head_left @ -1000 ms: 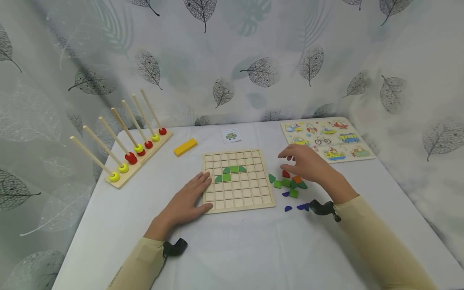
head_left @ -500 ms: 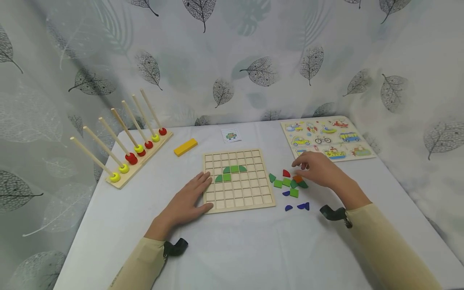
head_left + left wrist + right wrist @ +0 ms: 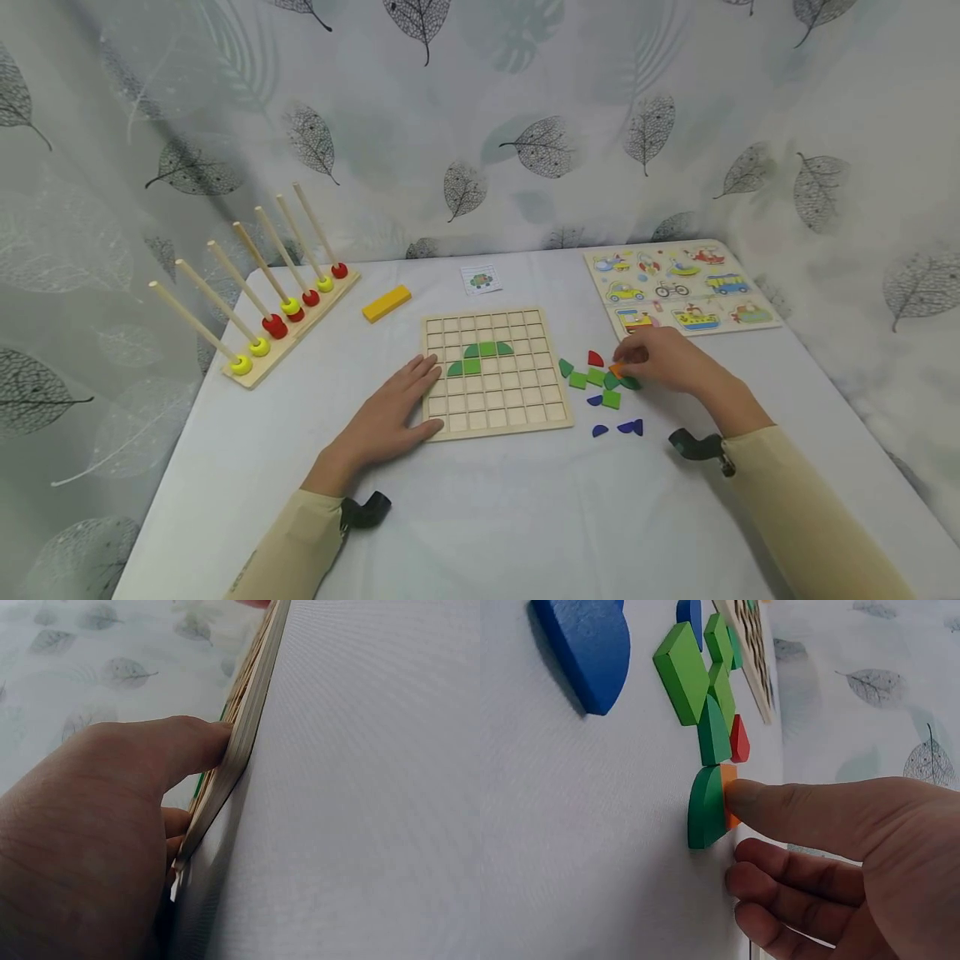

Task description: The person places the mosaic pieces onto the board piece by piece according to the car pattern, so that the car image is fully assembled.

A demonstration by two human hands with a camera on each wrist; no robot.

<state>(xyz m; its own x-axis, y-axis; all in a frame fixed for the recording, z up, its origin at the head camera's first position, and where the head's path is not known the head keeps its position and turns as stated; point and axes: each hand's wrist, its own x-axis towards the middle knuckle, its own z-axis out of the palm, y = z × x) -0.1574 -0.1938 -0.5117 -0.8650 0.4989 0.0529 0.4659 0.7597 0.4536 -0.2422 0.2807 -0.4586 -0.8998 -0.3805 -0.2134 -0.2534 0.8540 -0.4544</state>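
My left hand [image 3: 386, 417] rests along the left edge of a wooden grid board [image 3: 558, 417], thumb at the near corner and fingers spread on the rim. Set in the board's squares are a few green tiles [image 3: 471, 366], some square and some with a curved side. To the right of the board my right hand [image 3: 663, 360] reaches into a loose group of tiles. Its thumb and fingertips pinch an orange tile [image 3: 730, 795]; the index finger is mostly hidden behind the thumb. Touching that tile is a dark green curved one [image 3: 706, 808], and a red tile [image 3: 596, 358] lies nearby.
Blue tiles [image 3: 600, 431] lie nearest me on the right. A peg stand [image 3: 255, 375] with red and yellow beads stands at left, beside a yellow block [image 3: 387, 303]. Behind the board lies a small picture card [image 3: 481, 280]; a vehicle puzzle board [image 3: 720, 321] is at back right.
My right hand has come down from above the tiles, shifting right, and its thumb and fingertips have closed on the orange tile. My left hand stays on the board's edge.
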